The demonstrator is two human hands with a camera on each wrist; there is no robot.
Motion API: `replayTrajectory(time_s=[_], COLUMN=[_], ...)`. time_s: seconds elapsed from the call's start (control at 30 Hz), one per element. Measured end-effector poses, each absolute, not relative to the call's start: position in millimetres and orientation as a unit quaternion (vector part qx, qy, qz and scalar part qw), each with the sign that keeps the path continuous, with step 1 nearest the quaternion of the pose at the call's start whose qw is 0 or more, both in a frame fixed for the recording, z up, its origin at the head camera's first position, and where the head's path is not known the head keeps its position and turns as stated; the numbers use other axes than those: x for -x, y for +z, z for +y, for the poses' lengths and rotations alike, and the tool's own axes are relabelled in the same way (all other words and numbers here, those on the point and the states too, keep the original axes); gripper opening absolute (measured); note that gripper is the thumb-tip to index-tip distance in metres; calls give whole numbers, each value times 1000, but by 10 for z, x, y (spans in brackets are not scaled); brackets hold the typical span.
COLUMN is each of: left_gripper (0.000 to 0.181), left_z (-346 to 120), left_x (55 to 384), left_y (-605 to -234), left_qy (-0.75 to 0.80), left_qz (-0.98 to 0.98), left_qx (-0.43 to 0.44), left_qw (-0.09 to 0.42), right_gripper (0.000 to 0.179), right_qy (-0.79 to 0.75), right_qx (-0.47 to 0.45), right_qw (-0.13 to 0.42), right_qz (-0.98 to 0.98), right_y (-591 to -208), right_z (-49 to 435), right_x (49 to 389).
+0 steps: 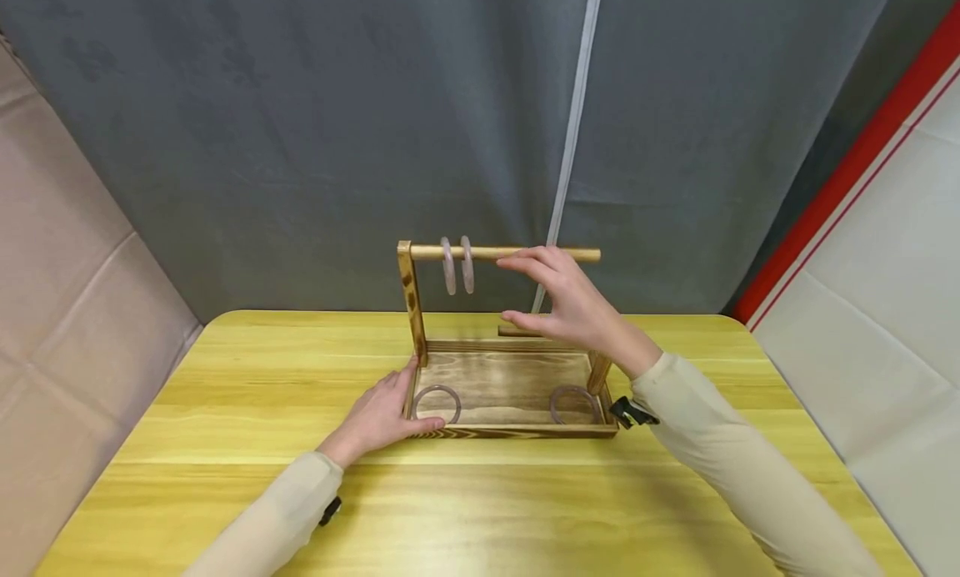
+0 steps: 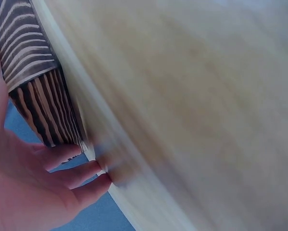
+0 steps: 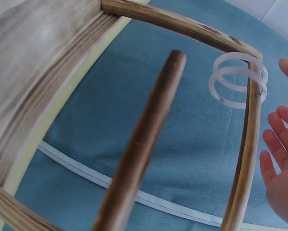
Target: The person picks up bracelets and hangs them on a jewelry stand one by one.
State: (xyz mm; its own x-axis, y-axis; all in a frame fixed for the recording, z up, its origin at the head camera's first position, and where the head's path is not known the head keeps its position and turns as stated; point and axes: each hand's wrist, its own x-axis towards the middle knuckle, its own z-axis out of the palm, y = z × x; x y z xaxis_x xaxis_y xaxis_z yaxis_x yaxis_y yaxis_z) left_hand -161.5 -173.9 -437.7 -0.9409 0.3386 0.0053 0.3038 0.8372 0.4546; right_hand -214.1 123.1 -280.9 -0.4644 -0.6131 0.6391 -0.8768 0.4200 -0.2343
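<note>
A wooden bangle stand (image 1: 510, 434) has a tray base, an upper bar and a shorter lower bar (image 3: 139, 139). Two pale bangles hang side by side on the upper bar, a left one (image 1: 448, 267) and a right one (image 1: 467, 265). In the tray lie a bangle (image 1: 459, 403) at the left and another bangle (image 1: 553, 406) at the right. My left hand (image 1: 375, 414) rests against the tray's front left corner, thumb along the front, fingers along the side. My right hand (image 1: 573, 302), thumb and fingers apart, is beside the upper bar and holds nothing.
The stand sits toward the back of a yellow wood-grain table (image 1: 450, 510). Behind it hangs a grey curtain (image 1: 337, 143) with a pale strip (image 1: 577, 102). Light panels flank the table, the right one with a red band (image 1: 855, 168).
</note>
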Motion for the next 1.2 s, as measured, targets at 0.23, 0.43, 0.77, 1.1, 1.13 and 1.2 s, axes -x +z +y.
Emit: replayTrajectory(time_s=[0.23,0.43,0.77,1.1,1.13,1.2], left_gripper=[117,117,118,117,117,117], left_z=[-1733,-1726,-1727,-1727,-1725,-1722], left_x=[1622,1642,1653,1647,1641,1638], left_y=[-4399,-4400,-4378,-4382,-4378,-4378], left_qy=[235,232,233,235,235,235], left_qz=[957,957,957,956,956,956], left_qx=[-166,-169,-169,-169,-168,-169], left_qw=[43,43,41,43,44,44], right_gripper=[57,55,54,54,54,52], right_qy=[309,321,343,361,365,372], right_qx=[-464,-458,-448,-431,-429,-424], right_qw=[220,203,185,159,152,138], right_qz=[-800,-804,-804,-811,-812,-814], right_y=[-3022,-3179,-3395,-3733,-3756,-3799], right_z=[1280,1299,1367,1412,1407,1396], right_x=[2001,1930,1858,1754,1743,1722])
